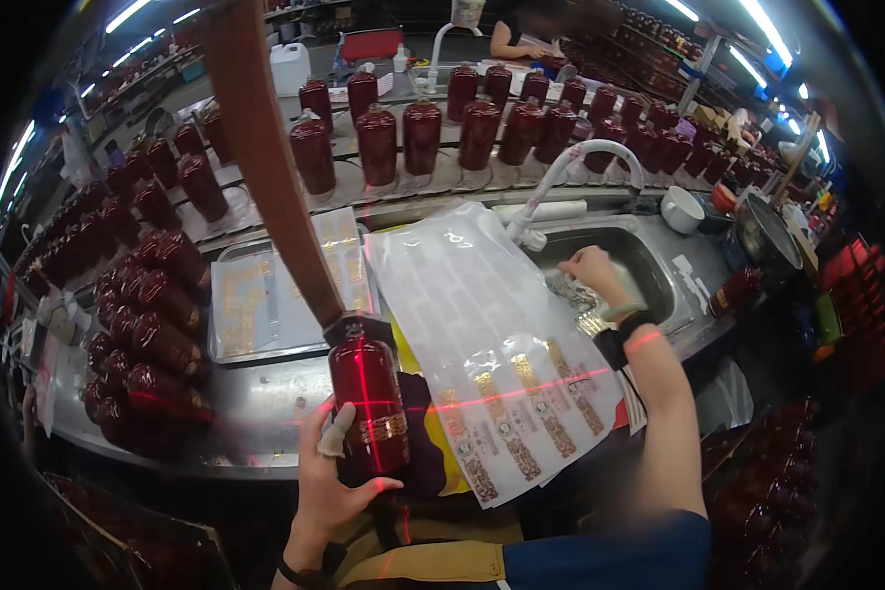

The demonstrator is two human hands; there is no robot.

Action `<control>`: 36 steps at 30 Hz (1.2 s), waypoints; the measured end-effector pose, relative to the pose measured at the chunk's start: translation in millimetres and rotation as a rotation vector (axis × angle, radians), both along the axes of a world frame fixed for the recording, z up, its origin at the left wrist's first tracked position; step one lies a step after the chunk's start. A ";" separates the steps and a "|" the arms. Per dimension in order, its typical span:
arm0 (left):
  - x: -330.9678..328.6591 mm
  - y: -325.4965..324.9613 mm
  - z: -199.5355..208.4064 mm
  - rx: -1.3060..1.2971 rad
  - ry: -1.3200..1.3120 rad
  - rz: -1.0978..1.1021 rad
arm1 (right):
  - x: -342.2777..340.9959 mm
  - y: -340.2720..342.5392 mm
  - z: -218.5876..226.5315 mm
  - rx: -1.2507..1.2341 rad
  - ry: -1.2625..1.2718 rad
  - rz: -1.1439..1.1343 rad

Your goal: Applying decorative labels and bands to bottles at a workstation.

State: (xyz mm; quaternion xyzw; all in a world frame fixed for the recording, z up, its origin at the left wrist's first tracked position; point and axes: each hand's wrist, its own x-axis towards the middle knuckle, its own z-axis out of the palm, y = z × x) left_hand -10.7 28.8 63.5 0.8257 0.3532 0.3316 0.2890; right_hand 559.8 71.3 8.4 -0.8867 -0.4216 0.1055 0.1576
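A glossy dark red bottle (366, 403) with a gold band of decoration stands upright below a black fitting (356, 329) at the foot of a wooden post. My left hand (329, 487) curves round its lower left side, the thumb under its near edge, and one finger wears a pale rubber cot. Over the sink (649, 280), my right hand (590, 267) has its fingers drawn together above a crumpled, wet-looking greyish thing (572, 292). What those fingers pinch is hidden. Between my hands lies a translucent sheet (482, 324) with gold and brown decals along its near end.
A wooden post (275, 167) slants across the left. Red bottles (152, 334) are heaped at left, and rows of them (421, 138) line the conveyor behind. A tray (246, 305) holds decal sheets. A white faucet (580, 157) arches over the sink; another person (521, 39) sits beyond.
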 end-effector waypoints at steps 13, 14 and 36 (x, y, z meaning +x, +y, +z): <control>58.3 37.5 41.8 0.228 -0.275 -0.173 | -229.6 -85.4 139.8 0.474 1.295 0.300; 63.8 38.8 44.4 0.270 -0.280 -0.208 | -242.3 -86.9 138.8 0.497 1.330 0.338; 51.9 10.6 35.9 -0.346 -0.674 -0.191 | -335.9 -107.2 104.6 0.546 0.835 0.547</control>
